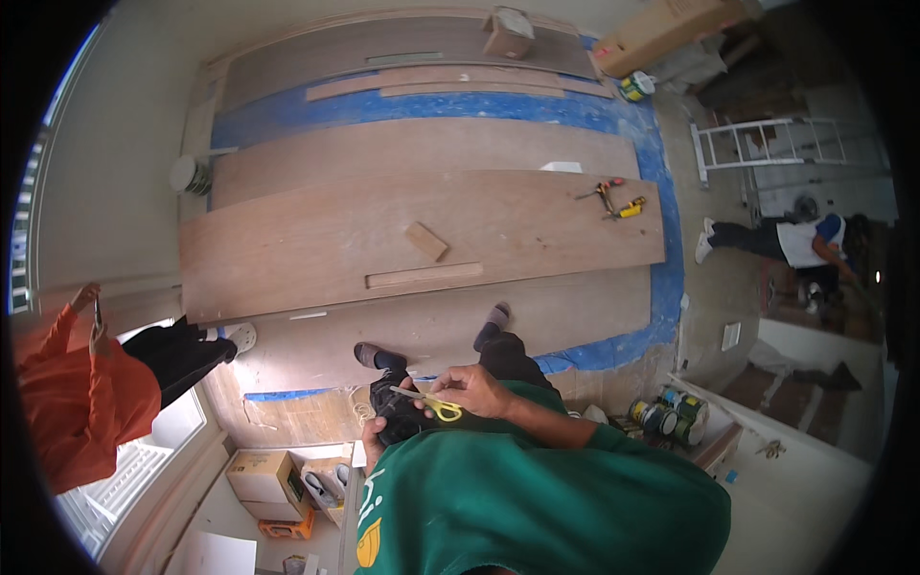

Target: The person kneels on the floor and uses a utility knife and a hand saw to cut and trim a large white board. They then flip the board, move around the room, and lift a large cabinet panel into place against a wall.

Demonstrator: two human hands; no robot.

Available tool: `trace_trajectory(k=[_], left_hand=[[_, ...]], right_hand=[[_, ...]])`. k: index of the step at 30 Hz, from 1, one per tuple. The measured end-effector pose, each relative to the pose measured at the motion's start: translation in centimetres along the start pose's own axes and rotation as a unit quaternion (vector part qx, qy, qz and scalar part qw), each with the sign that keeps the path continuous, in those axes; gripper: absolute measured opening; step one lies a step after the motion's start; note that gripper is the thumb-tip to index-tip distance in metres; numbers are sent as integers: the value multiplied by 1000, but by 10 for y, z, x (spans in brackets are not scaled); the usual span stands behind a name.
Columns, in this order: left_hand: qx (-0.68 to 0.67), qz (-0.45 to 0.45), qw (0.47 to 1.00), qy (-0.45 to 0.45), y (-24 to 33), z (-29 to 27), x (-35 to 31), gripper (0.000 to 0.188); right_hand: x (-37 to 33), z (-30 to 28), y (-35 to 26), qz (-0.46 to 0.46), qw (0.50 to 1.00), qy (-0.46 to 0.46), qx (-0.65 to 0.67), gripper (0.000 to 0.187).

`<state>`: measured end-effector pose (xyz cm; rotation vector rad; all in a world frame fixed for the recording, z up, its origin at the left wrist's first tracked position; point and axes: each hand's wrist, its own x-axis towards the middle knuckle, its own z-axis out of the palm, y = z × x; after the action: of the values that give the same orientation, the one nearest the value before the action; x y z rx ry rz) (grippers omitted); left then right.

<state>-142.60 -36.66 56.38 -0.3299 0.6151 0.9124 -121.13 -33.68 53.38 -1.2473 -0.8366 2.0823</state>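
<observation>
Close to my lap, my left hand (372, 443) is curled around a black object (398, 414), whose kind I cannot make out. Across its fingertips lies a pair of scissors with yellow handles (445, 411), the blades pointing left. My right hand (474, 391) is just above the handles, thumb and fingers pinched together; whatever lies between them is too small to tell. In front of my feet, a long wooden panel (316, 230) carries a small wood block (425, 241) beside a rectangular slot (424, 275).
Other panels (422, 144) lie on blue sheeting (669, 230). Hand tools (613, 198) rest at the panel's right end. A person in orange (86, 402) stands left, holding something; another person (805, 241) bends far right by a ladder (767, 144). Cans (661, 414) and boxes (264, 479) stand nearby.
</observation>
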Motion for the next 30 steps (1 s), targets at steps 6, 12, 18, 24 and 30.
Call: trace_trajectory(k=[6, 12, 18, 24, 30], left_hand=[[24, -150, 979, -138, -121, 48, 78, 82], [217, -281, 928, -108, -232, 169, 181, 76], [272, -444, 842, -137, -341, 212, 251, 78], [321, -614, 706, -146, -467, 266, 305, 74], [352, -698, 595, -187, -622, 311, 354, 75]], right_hand=[[-110, -145, -45, -51, 993, 43, -99, 16], [-218, -241, -46, -195, 903, 340, -175, 15], [-312, -300, -45, -120, 852, 480, -170, 30], [-384, -357, -20, -73, 882, 450, 117, 31], [-472, -468, 16, -116, 899, 373, 200, 36]])
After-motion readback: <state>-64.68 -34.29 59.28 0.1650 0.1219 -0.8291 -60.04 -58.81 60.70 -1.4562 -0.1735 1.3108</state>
